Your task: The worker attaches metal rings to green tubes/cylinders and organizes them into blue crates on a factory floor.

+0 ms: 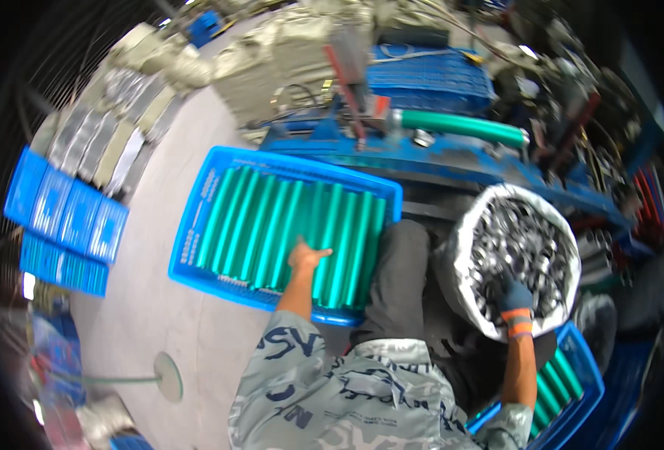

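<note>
My bare left hand (pixel 306 257) reaches over the near part of a blue plastic basket (pixel 189 259) filled with a row of shiny green tubes (pixel 268 221). Its thumb points off to the right and a finger stretches forward, touching or just above the tubes; the other fingers are hard to make out. My right hand (pixel 513 295), in a dark glove with an orange cuff, dips into a white sack (pixel 463 262) full of loose metal rings (pixel 523 236). The fingertips of that hand blend into the rings, so what they hold is hidden.
Beyond the basket runs a blue metal bench (pixel 437 161) with a green tube (pixel 463 126) lying in it. A second blue basket (pixel 590 386) with green tubes stands at lower right. Stacked blue crates (pixel 65 214) and wrapped bundles (pixel 99 142) are on the left.
</note>
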The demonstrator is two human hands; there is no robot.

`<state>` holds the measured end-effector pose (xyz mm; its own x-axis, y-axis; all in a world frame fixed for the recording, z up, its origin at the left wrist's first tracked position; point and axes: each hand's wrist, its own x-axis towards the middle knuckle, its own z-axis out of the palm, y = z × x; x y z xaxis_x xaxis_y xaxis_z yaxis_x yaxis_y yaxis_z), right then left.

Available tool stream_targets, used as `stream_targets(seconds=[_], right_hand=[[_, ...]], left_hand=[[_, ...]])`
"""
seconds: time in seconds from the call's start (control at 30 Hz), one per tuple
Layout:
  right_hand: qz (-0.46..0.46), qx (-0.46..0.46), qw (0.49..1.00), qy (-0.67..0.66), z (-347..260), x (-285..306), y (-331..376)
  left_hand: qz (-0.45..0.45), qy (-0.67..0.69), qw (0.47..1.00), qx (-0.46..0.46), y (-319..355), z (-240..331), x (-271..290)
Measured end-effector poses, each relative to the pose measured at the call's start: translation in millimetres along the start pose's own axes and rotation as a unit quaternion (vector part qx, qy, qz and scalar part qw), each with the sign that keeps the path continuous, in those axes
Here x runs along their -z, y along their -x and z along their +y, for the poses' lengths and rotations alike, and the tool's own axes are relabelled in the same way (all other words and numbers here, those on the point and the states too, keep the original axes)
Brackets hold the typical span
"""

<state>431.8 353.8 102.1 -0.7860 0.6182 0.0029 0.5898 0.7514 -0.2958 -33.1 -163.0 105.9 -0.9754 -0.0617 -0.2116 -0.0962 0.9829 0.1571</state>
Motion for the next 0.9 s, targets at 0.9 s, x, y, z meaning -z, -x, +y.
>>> stream_targets(seconds=[0.9], right_hand=[[0.095, -0.188, 0.725, -0.656, 31, 38, 26]], left_hand=[[-0.041, 0.14, 0.779, -0.61, 268, 257, 134]])
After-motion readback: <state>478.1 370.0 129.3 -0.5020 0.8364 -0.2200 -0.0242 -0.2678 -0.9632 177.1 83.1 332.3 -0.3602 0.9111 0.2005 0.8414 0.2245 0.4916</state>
